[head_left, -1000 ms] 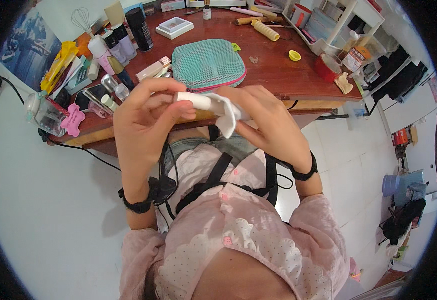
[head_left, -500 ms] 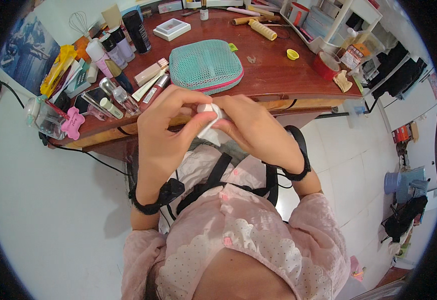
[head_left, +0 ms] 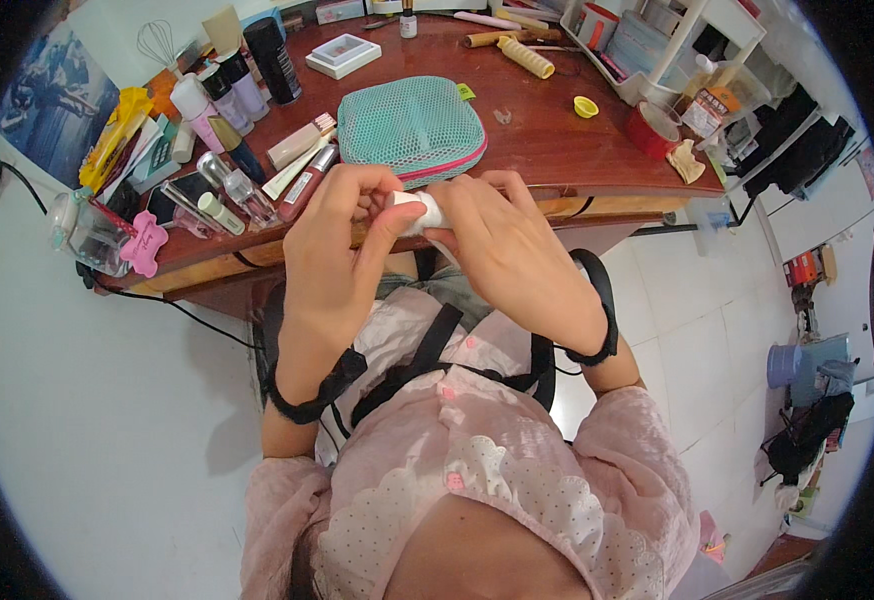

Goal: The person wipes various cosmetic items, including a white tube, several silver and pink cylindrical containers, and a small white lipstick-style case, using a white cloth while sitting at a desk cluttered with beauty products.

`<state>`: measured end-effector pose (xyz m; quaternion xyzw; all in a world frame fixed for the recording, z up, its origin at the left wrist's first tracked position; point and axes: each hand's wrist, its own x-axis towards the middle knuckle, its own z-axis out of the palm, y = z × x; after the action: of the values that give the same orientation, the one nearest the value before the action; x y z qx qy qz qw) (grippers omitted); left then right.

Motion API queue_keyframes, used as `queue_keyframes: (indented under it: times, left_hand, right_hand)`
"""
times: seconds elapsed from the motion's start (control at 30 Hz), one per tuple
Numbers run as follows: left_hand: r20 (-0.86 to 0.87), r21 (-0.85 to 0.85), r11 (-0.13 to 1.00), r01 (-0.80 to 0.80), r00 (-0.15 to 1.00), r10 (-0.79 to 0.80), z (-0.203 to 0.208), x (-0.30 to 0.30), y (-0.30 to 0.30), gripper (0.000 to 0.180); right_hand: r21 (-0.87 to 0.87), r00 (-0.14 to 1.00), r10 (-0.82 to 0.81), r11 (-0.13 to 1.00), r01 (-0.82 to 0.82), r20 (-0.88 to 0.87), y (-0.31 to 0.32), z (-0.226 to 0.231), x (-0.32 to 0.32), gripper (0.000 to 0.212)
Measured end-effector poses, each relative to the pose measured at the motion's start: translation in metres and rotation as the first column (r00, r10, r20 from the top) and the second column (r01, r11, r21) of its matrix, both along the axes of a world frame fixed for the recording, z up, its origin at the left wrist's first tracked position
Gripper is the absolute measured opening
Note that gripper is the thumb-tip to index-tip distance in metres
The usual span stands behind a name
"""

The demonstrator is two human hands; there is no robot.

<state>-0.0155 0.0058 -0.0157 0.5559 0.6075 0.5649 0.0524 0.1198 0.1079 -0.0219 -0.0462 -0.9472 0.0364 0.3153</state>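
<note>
In front of my chest, just off the desk's near edge, both hands meet at a small white cylindrical item [head_left: 421, 211] with pale, tissue-like material around it. My left hand [head_left: 329, 240] pinches its left end between thumb and fingers. From the other side my right hand [head_left: 512, 245] closes over it, knuckles up, hiding much of it. What kind of item it is I cannot make out. Just beyond my fingers lies a teal mesh pouch [head_left: 409, 120] with a pink zip. Left of it are a lip gloss tube [head_left: 308, 184] and other cosmetic tubes.
On the desk [head_left: 557, 150] at left stand a black spray can [head_left: 272, 62], several bottles and a whisk [head_left: 157, 42]. A white square case [head_left: 343, 56] sits farther back. Toward the right are a yellow cup [head_left: 585, 107], a tape roll [head_left: 652, 130] and a white rack [head_left: 702, 40].
The white item has tilted, its left end now toward my left thumb. My right hand has turned further over it, and the hanging white flap is less visible. The pouch has barely shifted.
</note>
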Motion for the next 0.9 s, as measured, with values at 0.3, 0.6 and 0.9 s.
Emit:
queue_keyframes:
  times: [0.3,0.6,0.9]
  left_hand:
    - [0.084,-0.081,0.986,0.145,0.987,-0.138,0.007,0.001,-0.008,0.013]
    - [0.18,-0.15,0.977,0.149,0.976,-0.121,0.012,-0.004,-0.009,0.011]
    - [-0.203,-0.05,0.951,-0.304,0.936,0.288,0.005,-0.015,-0.007,0.022]
  right_hand:
    - [-0.043,0.996,0.056,0.998,-0.053,0.071,0.003,0.002,0.004,0.023]
    - [-0.034,0.999,0.022,0.999,-0.021,0.024,0.005,0.0,0.0,0.022]
    - [0.067,1.0,-0.028,0.997,0.028,0.005,0.007,0.002,0.0,0.024]
